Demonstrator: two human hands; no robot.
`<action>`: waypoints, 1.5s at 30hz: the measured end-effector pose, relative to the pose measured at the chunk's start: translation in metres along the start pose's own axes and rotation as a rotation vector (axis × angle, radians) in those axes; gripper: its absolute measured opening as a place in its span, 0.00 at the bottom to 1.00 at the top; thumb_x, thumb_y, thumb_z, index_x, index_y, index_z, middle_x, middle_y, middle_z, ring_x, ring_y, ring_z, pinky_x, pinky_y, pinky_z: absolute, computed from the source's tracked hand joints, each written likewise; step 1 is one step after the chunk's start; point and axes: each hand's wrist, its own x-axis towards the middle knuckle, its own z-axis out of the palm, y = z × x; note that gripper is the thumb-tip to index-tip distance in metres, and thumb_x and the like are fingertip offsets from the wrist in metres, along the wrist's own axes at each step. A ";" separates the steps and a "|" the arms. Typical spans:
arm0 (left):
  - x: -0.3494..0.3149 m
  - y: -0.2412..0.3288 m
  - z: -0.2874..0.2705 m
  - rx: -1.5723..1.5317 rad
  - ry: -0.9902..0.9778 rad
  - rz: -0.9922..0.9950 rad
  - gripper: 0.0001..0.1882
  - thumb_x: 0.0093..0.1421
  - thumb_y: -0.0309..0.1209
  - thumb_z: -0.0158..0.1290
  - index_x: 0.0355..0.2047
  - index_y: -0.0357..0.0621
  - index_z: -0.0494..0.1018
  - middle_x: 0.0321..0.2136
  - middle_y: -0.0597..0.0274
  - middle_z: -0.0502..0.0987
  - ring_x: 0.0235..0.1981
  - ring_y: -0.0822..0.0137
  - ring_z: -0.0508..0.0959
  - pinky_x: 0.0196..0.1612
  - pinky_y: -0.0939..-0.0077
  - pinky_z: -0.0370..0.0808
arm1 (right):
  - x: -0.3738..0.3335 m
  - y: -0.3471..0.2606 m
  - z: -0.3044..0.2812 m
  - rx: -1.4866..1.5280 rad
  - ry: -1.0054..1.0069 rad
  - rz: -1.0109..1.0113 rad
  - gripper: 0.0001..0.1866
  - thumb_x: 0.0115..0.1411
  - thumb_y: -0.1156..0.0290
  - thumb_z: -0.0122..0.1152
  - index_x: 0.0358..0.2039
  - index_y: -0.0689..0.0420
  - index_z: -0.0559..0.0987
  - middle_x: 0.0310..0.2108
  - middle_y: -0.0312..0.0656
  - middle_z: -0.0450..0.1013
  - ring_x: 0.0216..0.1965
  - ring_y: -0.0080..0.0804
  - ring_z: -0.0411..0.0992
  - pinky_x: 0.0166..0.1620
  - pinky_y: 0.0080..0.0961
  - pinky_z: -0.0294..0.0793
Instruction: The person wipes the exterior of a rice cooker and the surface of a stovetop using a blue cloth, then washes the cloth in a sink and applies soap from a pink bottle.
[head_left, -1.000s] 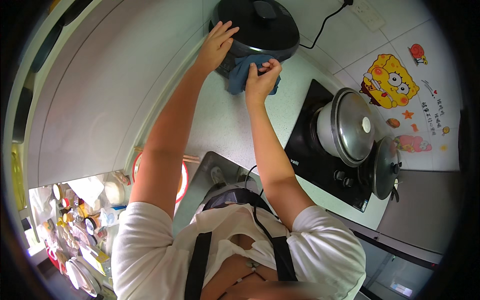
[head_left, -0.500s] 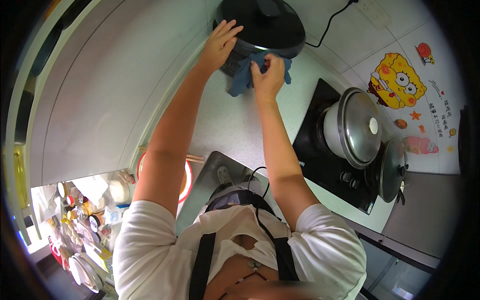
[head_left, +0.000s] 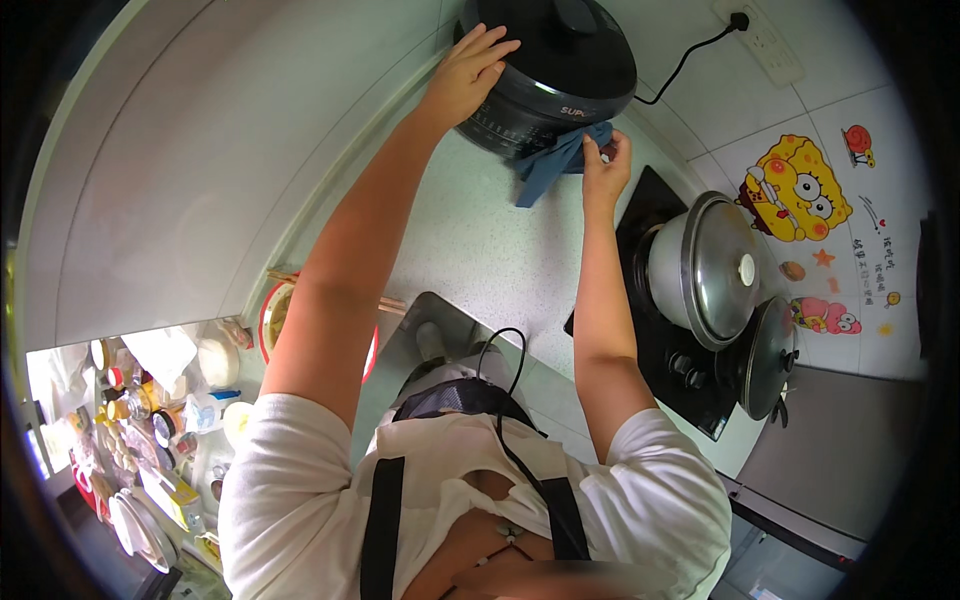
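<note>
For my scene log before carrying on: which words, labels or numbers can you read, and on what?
I don't copy wording; here is where it stands:
Cooker: pale lettering on its front; smaller marks there unreadable.
Wall: black characters lower right of the yellow sticker.
Jars: any labels too small and blurred to read.

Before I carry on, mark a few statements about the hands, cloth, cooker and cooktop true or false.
1. The right hand holds a blue cloth against the black electric cooker. True.
2. The left hand hangs well away from the cooker. False: the left hand rests against its upper edge.
3. A silver lidded pot stands on the black cooktop. True.
4. The black power plug lies loose on the counter. False: the plug is in the wall socket strip.
</note>
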 end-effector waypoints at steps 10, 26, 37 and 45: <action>0.000 -0.002 0.001 -0.030 0.011 0.005 0.18 0.58 0.29 0.42 0.49 0.52 0.68 0.55 0.61 0.62 0.60 0.57 0.53 0.60 0.65 0.53 | -0.028 -0.078 0.041 -0.278 0.028 -0.071 0.17 0.40 0.71 0.68 0.28 0.57 0.69 0.27 0.39 0.64 0.25 0.33 0.65 0.32 0.27 0.67; -0.003 0.005 0.003 0.017 0.015 -0.044 0.18 0.59 0.28 0.41 0.50 0.53 0.67 0.56 0.64 0.61 0.61 0.59 0.53 0.60 0.66 0.53 | -0.034 -0.035 0.035 0.260 0.049 0.446 0.14 0.47 0.71 0.67 0.25 0.58 0.67 0.18 0.30 0.62 0.20 0.15 0.62 0.24 0.15 0.71; -0.001 0.003 -0.001 -0.006 -0.052 -0.034 0.19 0.59 0.28 0.39 0.52 0.50 0.65 0.57 0.59 0.59 0.61 0.54 0.51 0.60 0.64 0.51 | -0.053 -0.090 0.099 -0.028 0.208 0.242 0.19 0.38 0.72 0.71 0.19 0.57 0.64 0.16 0.35 0.60 0.18 0.26 0.59 0.25 0.22 0.64; -0.003 0.004 -0.005 0.049 -0.032 0.012 0.19 0.58 0.27 0.40 0.51 0.51 0.67 0.56 0.59 0.61 0.60 0.54 0.54 0.59 0.63 0.54 | -0.049 -0.053 0.066 0.124 0.177 0.377 0.18 0.39 0.71 0.72 0.23 0.58 0.68 0.17 0.31 0.60 0.19 0.18 0.57 0.25 0.14 0.63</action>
